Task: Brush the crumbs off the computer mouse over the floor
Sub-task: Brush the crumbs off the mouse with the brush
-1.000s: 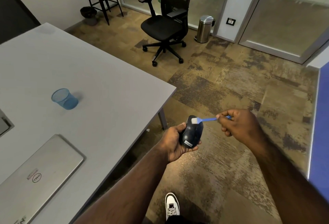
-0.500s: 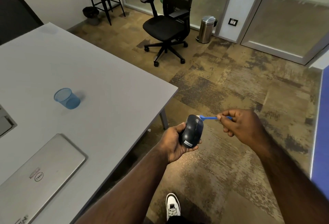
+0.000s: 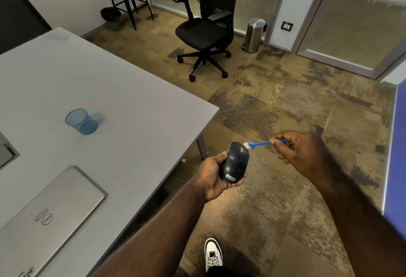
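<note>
My left hand (image 3: 212,176) grips a dark blue computer mouse (image 3: 235,162) from its left side and underneath, holding it over the brown patterned carpet (image 3: 274,188) just off the table's edge. My right hand (image 3: 301,152) pinches the handle of a small blue brush (image 3: 260,144). The brush's white bristles touch the mouse's far end at its upper right corner. No crumbs can be made out on the mouse.
The grey table (image 3: 109,100) on the left bears a blue mesh cup (image 3: 81,121) and a shut silver laptop (image 3: 44,217). A black office chair (image 3: 206,28) and a steel bin (image 3: 253,34) stand farther back. My white shoe (image 3: 213,254) is below.
The brush head has slid from the top of the mouse's far end out to its right corner. My left hand and the mouse have stayed nearly still.
</note>
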The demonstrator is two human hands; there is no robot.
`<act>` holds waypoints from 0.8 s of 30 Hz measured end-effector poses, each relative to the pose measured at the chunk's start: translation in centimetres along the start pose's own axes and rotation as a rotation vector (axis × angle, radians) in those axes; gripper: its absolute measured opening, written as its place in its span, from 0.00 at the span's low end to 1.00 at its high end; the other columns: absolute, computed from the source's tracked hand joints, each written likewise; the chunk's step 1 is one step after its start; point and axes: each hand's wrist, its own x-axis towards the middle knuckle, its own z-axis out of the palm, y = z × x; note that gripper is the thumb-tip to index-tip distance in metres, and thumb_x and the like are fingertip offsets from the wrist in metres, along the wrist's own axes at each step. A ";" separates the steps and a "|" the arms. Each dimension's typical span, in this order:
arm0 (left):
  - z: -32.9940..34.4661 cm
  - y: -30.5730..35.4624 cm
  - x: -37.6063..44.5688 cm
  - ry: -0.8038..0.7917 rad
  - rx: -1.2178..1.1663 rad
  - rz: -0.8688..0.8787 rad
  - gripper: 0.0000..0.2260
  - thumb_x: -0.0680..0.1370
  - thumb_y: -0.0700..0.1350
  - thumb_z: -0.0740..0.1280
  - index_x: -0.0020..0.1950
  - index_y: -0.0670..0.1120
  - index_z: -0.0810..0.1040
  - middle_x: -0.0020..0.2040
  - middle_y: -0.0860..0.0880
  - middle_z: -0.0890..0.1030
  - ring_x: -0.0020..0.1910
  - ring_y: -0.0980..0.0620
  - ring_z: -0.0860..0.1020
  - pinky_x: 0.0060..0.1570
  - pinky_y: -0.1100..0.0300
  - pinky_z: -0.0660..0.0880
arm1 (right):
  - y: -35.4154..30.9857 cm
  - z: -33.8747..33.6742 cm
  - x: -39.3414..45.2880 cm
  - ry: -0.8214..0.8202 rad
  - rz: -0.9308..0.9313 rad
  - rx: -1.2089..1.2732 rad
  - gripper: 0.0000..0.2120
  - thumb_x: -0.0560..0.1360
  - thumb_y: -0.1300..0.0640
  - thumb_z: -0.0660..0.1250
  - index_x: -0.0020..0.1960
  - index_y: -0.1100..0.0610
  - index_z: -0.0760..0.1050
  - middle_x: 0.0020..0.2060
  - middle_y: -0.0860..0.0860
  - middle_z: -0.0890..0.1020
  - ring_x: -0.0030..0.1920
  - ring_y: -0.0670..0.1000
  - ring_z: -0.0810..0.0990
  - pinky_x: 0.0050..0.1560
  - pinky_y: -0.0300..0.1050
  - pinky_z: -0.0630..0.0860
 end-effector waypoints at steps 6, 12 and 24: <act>0.1 0.3 0.0 0.017 0.029 0.019 0.17 0.83 0.49 0.52 0.58 0.42 0.76 0.56 0.36 0.78 0.46 0.39 0.79 0.41 0.51 0.76 | -0.6 -0.8 0.1 -0.144 -0.041 0.004 0.04 0.76 0.58 0.71 0.46 0.54 0.84 0.26 0.47 0.82 0.25 0.40 0.80 0.26 0.31 0.74; 0.3 0.2 0.2 0.010 0.040 0.027 0.16 0.82 0.49 0.53 0.58 0.43 0.77 0.53 0.37 0.80 0.43 0.41 0.81 0.39 0.53 0.78 | -1.4 -0.9 0.0 -0.166 -0.054 -0.005 0.04 0.76 0.60 0.71 0.47 0.54 0.84 0.26 0.48 0.81 0.25 0.39 0.79 0.26 0.30 0.74; 0.3 0.2 0.3 -0.001 0.051 0.035 0.17 0.82 0.50 0.54 0.58 0.43 0.77 0.55 0.37 0.79 0.46 0.40 0.80 0.38 0.53 0.78 | -1.2 -1.5 0.0 -0.146 -0.056 0.023 0.04 0.75 0.58 0.71 0.47 0.53 0.85 0.25 0.48 0.81 0.25 0.40 0.80 0.26 0.31 0.74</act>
